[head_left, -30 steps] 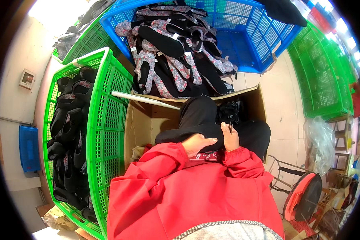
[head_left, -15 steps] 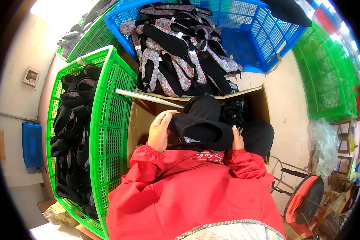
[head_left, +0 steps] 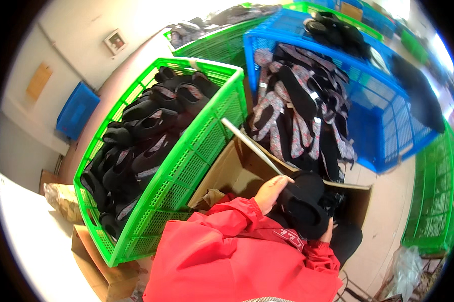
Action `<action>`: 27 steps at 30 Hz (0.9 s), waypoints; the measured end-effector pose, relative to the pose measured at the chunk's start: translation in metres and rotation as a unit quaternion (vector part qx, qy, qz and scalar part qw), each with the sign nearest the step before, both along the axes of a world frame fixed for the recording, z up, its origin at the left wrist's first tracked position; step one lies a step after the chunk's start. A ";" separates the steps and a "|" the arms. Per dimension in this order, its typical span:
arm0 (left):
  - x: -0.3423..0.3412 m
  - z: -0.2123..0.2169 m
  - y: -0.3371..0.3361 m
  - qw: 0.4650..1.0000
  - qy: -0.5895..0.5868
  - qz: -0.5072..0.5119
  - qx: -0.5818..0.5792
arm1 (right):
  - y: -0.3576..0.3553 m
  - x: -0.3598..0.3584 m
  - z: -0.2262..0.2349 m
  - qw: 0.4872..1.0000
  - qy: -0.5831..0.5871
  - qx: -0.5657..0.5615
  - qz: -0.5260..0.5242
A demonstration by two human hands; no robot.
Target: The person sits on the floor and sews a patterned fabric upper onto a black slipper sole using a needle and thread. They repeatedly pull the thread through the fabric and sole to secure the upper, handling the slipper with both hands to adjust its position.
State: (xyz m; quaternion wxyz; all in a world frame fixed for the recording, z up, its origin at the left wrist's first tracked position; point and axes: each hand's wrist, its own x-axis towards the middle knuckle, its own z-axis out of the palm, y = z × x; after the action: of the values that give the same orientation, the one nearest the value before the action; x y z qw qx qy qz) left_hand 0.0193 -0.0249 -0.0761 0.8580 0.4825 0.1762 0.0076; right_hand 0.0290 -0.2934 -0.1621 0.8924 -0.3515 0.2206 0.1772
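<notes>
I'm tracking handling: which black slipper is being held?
The black slipper between the left hand and right hand, in front of the red jacket; the slippers in the left green crate lie untouched.

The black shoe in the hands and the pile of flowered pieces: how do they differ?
The black shoe looks plain outside; the flowered pieces show reddish patterns on grey. The black shoe is between the left hand and right hand; the flowered pieces lie heaped. Both show black material.
</notes>
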 end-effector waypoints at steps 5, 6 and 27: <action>-0.012 0.064 0.022 0.924 0.128 -0.214 0.288 | -0.010 0.003 -0.012 0.999 -0.049 0.015 -0.016; -0.014 0.059 0.026 0.920 0.116 -0.228 0.298 | -0.011 0.002 -0.011 0.999 -0.050 0.016 -0.016; -0.055 0.177 0.202 0.883 -0.397 0.242 -0.066 | 0.001 0.009 -0.010 0.992 0.103 -0.025 -0.070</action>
State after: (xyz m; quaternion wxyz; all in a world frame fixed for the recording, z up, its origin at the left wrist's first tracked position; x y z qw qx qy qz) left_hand -0.0359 0.1769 0.1012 0.8575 0.3239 -0.0681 0.3939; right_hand 0.0377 -0.2920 -0.1723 0.8664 -0.3370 0.3395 0.1436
